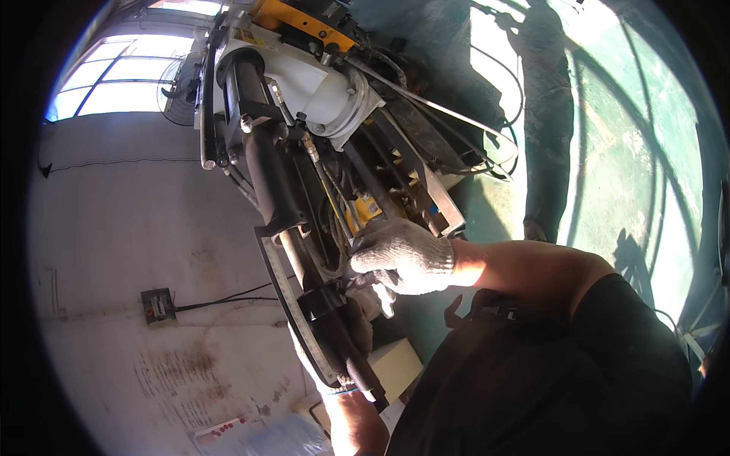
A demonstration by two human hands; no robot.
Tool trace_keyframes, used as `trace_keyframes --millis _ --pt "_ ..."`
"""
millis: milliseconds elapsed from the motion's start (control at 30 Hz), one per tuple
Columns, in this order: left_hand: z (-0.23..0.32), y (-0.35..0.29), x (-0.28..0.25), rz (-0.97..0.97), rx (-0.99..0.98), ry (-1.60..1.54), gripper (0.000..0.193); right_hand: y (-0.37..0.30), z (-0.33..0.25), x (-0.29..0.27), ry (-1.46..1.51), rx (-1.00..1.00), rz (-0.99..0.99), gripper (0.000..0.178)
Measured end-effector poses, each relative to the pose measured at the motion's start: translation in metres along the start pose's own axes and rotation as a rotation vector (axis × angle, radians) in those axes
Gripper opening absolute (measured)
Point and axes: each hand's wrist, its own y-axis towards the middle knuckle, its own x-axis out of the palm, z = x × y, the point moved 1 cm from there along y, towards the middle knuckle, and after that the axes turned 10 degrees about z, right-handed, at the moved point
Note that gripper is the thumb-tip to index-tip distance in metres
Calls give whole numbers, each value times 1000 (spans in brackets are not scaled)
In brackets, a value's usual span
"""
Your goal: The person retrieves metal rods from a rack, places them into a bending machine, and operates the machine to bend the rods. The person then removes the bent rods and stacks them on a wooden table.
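Note:
My right hand (403, 254), in a greyish-white knit glove, reaches in from the right. Its fingers are curled beside a black collar (322, 301) on a threaded rod (299, 258); what they grip is hidden. Lower down, my left hand (310, 368), also gloved, wraps from below around a thick black cylinder (340, 340), partly hidden behind it. A long, pale graduated scale (293, 315) runs alongside the rod and cylinder. Above the collar, the rod enters a dark tube (268, 178).
A grey-white machine body (312, 95) with hoses stands above my hands, with an orange-yellow beam (304, 23) behind. A fan (177, 95) is near the window. A dark box (158, 306) with cables is on the wall. A cream box (391, 372) lies below. A person's shadow falls on the green floor.

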Motion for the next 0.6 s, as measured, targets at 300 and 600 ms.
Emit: trace_keyframes --millis 300,600 --pt "-13 15 -34 -110 -50 -86 55 -28 -14 14 -122 156 42 20" --pt "-18 15 -44 -23 104 5 53 -63 -47 41 -126 459 327 3"
